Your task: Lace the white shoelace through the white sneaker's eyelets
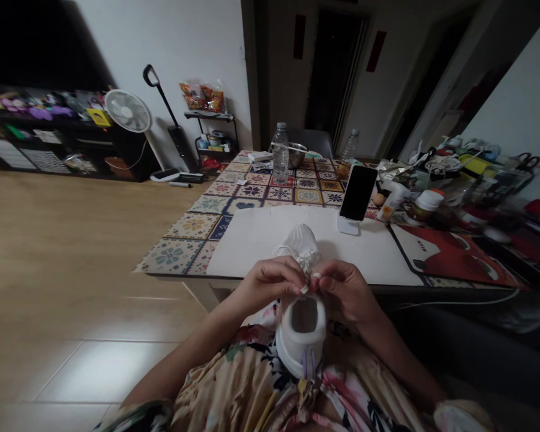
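A white sneaker [300, 336] rests on my lap, heel toward me and toe pointing at the table. My left hand [270, 279] and my right hand [344, 288] meet over its tongue. Both pinch the white laces [306, 264] between fingertips, fingers curled closed. The heel carries a pale purple tab. My lap is covered by floral cloth [252, 384].
A table [198, 231] with a patterned cloth stands right ahead, with a white mat [261, 240] at its near edge. On it are a phone on a stand [357, 193], two water bottles [280, 153], a metal bowl, jars and clutter at right. A fan [126, 111] stands at the far left.
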{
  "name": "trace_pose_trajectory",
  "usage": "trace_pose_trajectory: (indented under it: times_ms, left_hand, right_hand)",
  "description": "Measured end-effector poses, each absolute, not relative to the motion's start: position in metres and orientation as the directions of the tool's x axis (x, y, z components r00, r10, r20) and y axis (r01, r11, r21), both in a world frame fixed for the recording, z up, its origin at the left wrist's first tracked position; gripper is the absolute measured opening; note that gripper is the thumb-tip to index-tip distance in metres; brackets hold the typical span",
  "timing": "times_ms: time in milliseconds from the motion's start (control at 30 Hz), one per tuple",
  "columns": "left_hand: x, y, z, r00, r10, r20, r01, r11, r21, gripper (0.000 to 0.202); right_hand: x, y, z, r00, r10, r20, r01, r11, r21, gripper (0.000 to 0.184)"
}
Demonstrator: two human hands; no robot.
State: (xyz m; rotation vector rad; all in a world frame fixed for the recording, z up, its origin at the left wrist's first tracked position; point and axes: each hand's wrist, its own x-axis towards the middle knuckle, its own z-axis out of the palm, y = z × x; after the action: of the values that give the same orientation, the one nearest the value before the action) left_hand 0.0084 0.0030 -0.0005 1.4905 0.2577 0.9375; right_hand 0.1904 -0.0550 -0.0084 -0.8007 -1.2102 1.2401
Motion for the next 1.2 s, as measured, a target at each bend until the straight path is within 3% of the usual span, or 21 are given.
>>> trace_pose_trajectory:
  times_ms: [133, 233, 400, 500, 733, 800, 900, 1033, 1133, 1200]
  left_hand:
    - [0.011, 0.001, -0.001, 0.59, 0.731, 0.343, -0.408, -0.097, 0.908, 0.03]
    - [0.013, 0.0, -0.001, 0.56, 0.735, 0.383, -0.412, -0.154, 0.898, 0.03]
    - [0.014, 0.0, -0.001, 0.498, 0.73, 0.468, -0.365, -0.314, 0.877, 0.022]
    - [0.014, 0.0, -0.003, 0.477, 0.727, 0.494, -0.354, -0.355, 0.865, 0.024]
    - [0.011, -0.002, -0.004, 0.592, 0.738, 0.325, -0.251, -0.214, 0.944, 0.03]
    - [0.011, -0.001, -0.004, 0.573, 0.747, 0.337, -0.258, -0.226, 0.939, 0.03]
    - [0.01, 0.001, -0.007, 0.531, 0.754, 0.386, -0.267, -0.283, 0.921, 0.03]
    - [0.008, 0.005, -0.009, 0.526, 0.726, 0.444, -0.242, -0.372, 0.896, 0.025]
    - [0.007, 0.007, -0.009, 0.542, 0.689, 0.482, -0.219, -0.438, 0.872, 0.023]
    - [0.007, 0.008, -0.008, 0.541, 0.686, 0.487, -0.208, -0.452, 0.868, 0.025]
  right_hand:
    - [0.178, -0.057, -0.006, 0.019, 0.917, 0.399, -0.001, 0.399, -0.917, 0.024]
    - [0.179, -0.059, -0.004, 0.033, 0.883, 0.468, 0.144, 0.459, -0.876, 0.019]
    - [0.183, -0.063, 0.001, -0.076, 0.842, 0.534, 0.237, 0.536, -0.811, 0.011]
    - [0.182, -0.065, 0.004, -0.057, 0.81, 0.584, 0.269, 0.576, -0.772, 0.006]
    - [0.173, -0.063, -0.004, 0.101, 0.851, 0.516, 0.092, 0.508, -0.856, 0.003]
    - [0.174, -0.063, -0.003, 0.11, 0.818, 0.564, 0.194, 0.539, -0.819, 0.006]
    - [0.179, -0.066, 0.003, -0.051, 0.755, 0.653, 0.419, 0.61, -0.673, 0.014]
    - [0.185, -0.068, 0.008, -0.15, 0.695, 0.703, 0.554, 0.648, -0.523, 0.014]
    - [0.186, -0.066, 0.005, -0.122, 0.702, 0.701, 0.58, 0.624, -0.524, 0.007]
    - [0.187, -0.064, 0.002, -0.118, 0.76, 0.639, 0.512, 0.598, -0.617, 0.005]
